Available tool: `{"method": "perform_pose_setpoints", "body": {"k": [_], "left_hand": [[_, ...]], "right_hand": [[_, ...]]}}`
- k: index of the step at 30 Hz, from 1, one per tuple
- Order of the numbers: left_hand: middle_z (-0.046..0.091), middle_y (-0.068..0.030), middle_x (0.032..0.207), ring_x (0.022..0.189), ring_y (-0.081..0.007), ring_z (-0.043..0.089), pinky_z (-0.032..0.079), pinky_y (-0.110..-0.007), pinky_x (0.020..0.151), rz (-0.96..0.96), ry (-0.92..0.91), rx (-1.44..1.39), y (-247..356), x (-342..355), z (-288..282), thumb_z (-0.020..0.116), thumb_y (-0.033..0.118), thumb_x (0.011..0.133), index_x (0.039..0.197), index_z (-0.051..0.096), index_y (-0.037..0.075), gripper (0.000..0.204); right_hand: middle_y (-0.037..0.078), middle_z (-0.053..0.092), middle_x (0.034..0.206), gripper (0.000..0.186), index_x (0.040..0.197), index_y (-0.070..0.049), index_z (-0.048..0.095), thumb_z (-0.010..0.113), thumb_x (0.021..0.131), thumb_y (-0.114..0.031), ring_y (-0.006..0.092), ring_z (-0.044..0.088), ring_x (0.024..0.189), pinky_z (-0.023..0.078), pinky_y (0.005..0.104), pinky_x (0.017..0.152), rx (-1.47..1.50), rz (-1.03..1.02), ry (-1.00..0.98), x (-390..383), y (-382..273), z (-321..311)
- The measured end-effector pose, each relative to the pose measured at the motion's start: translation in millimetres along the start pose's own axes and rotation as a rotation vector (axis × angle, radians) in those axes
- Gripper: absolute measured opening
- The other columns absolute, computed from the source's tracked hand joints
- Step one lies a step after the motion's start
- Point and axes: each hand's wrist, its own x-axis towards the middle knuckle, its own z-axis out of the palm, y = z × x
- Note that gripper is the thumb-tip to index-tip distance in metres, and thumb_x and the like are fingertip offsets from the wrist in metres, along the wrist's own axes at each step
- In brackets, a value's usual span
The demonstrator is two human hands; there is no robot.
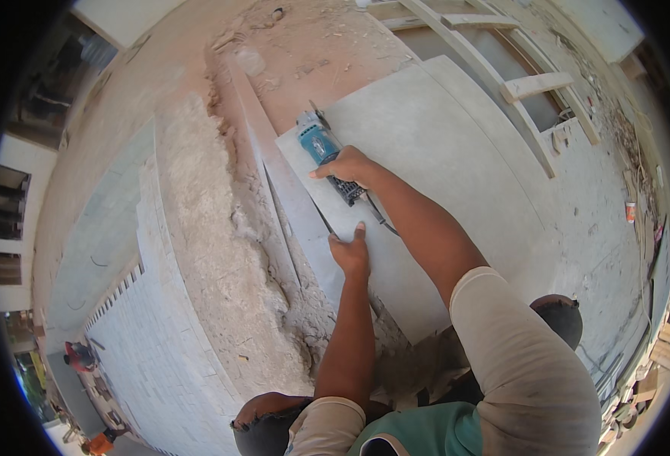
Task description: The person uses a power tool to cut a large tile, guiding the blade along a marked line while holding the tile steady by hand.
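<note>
Head view: right hand (350, 166) wrapped round angle grinder (319, 143), probably heavy, best held mid-body; left hand (351, 254) pinches tile (456, 144), likely brittle, at edge.

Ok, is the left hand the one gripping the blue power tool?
No, the right hand grips the blue power tool, while the left hand holds the edge of the pale slab.

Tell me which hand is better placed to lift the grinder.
Probably the right hand: it grips the blue grinder, while the left hand is at the grey slab's edge.
</note>
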Motion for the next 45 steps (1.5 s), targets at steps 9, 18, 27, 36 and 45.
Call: {"method": "perform_pose_setpoints", "body": {"k": [9,18,27,36,45], "left_hand": [[0.061,-0.0253,0.115,0.100,-0.0301,0.063,0.052,-0.038,0.087,-0.014,0.016,0.020,-3.3,1.4,1.3,0.079,0.016,0.081,0.123,0.047,-0.017,0.062],[0.055,-0.0313,0.126,0.116,-0.0356,0.057,0.043,-0.038,0.103,-0.082,-0.077,-0.044,2.1,3.5,-4.5,0.083,0.021,0.079,0.132,0.038,-0.022,0.082],[0.055,-0.0322,0.126,0.116,-0.0378,0.057,0.043,-0.039,0.103,-0.068,-0.082,-0.031,-6.5,6.9,-0.2,0.083,0.023,0.078,0.132,0.038,-0.021,0.083],[0.054,-0.0331,0.128,0.119,-0.0389,0.055,0.041,-0.040,0.105,-0.097,-0.093,-0.009,-3.1,6.1,-2.6,0.083,0.024,0.079,0.133,0.038,-0.021,0.084],[0.054,-0.0300,0.127,0.116,-0.0308,0.056,0.045,-0.035,0.100,-0.077,-0.222,-0.149,-16.3,-17.2,-20.8,0.077,0.019,0.085,0.133,0.035,-0.022,0.076]], "right_hand": [[0.026,0.066,0.108,0.075,0.109,0.017,0.063,0.091,0.063,-0.034,0.0294,0.067,0.095,0.050,0.0345,0.084,-0.012,0.014,0.008,-6.3,4.1,-0.9],[0.026,0.066,0.108,0.073,0.109,0.016,0.064,0.091,0.063,-0.034,0.0305,0.066,0.097,0.049,0.0349,0.086,-0.024,0.019,0.003,-13.4,4.8,-1.4],[0.025,0.066,0.107,0.073,0.108,0.016,0.064,0.091,0.062,-0.033,0.0298,0.066,0.096,0.049,0.0344,0.085,-0.007,0.027,0.007,-10.8,12.8,-3.1],[0.026,0.067,0.107,0.072,0.107,0.017,0.064,0.091,0.062,-0.033,0.0292,0.066,0.095,0.050,0.0339,0.083,-0.023,0.025,0.017,-19.1,16.1,-2.9],[0.027,0.067,0.111,0.082,0.110,0.017,0.064,0.092,0.058,-0.041,0.0320,0.068,0.100,0.052,0.0348,0.085,-0.031,0.005,0.025,-15.2,14.7,1.5]]}}
